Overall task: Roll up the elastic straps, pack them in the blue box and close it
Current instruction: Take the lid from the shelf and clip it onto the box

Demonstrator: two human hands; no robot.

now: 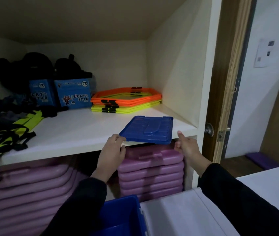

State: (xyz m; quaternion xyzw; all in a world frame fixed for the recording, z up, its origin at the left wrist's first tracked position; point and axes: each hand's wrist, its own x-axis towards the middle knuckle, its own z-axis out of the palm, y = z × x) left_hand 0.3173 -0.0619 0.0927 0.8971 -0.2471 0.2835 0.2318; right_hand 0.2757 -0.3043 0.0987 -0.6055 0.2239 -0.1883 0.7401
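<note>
A blue box lid (148, 130) lies at the front edge of a white shelf (77, 130), overhanging it slightly. My left hand (112, 150) grips the lid's left corner. My right hand (186, 145) touches its right corner with the thumb raised. The open blue box (123, 213) sits low in view between my arms, its inside mostly hidden. Yellow-green and black elastic straps (14, 130) lie in a loose tangle on the left of the shelf.
Two blue "Lucky Star" cartons (74, 94) and black gear stand at the shelf's back. Orange and yellow flat frames (126, 99) are stacked at the back right. Purple cases (150, 169) fill the shelf below. A white table (194, 210) and a wooden door (227, 82) are to the right.
</note>
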